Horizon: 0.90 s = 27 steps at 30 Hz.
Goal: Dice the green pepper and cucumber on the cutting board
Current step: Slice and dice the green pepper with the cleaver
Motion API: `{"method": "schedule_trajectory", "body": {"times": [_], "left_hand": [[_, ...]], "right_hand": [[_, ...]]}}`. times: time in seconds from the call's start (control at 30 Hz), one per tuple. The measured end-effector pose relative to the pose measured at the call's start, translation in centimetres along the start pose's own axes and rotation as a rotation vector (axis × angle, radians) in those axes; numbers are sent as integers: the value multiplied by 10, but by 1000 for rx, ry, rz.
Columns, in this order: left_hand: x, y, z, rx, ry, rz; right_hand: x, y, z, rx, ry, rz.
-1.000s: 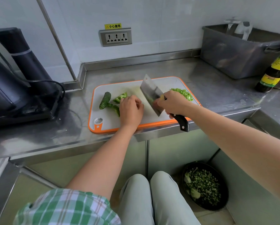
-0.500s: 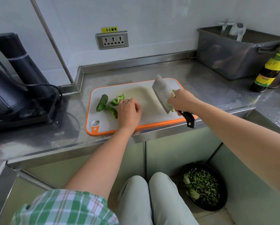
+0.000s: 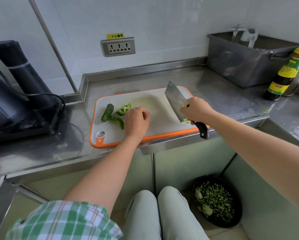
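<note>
Where dice (image 3: 186,120) lay (right), cleaver (image 3: 176,100) now stands.

cucumber (image 3: 107,112): dark stub, left on cutting board (image 3: 162,118) | green pepper (image 3: 122,110): pieces beside

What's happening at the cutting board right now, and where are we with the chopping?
A person is working bare-handed at the steel counter. The right hand grips the cleaver, its blade tilted over the cutting board's near right corner, with a few chopped green bits under its edge. The left hand rests knuckles-up on the board beside the green pepper pieces; whether it holds one is unclear. The cucumber piece lies undiced at the board's left. A black bowl on the floor holds chopped greens.
</note>
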<state>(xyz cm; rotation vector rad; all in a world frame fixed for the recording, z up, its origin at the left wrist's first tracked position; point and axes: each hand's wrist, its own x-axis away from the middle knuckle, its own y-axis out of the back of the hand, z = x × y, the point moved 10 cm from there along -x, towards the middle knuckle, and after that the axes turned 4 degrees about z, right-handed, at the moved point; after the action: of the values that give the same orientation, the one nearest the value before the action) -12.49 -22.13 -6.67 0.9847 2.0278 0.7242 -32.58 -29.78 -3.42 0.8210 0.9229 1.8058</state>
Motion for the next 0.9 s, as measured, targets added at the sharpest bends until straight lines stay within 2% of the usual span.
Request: {"method": "schedule_trajectory", "body": {"times": [0.07,0.13,0.2,0.3,0.43,0.6,0.73,0.9], "left_hand": [[-2,-2,-6,221,64,59],[-4,-12,-16,514,222,179],[-5,-21,-25,677,369,249],[-8,-17,-26,689,418,182],[-2,-12,-1,627,505,87],[1,-13,12,686,582,103],[0,-22,6,711,577,117],[-2,-16,12,652,546,77]], "right_hand": [[8,-1,24,96,106,-71],[20,-3,47,214,193,-158],[29,-11,65,313,279,-210],[37,-29,74,348,395,-175],[25,-33,57,16,395,-13],[6,-30,34,-219,332,19],[8,-41,44,-150,401,38],[-7,-29,36,-89,355,-100]]}}
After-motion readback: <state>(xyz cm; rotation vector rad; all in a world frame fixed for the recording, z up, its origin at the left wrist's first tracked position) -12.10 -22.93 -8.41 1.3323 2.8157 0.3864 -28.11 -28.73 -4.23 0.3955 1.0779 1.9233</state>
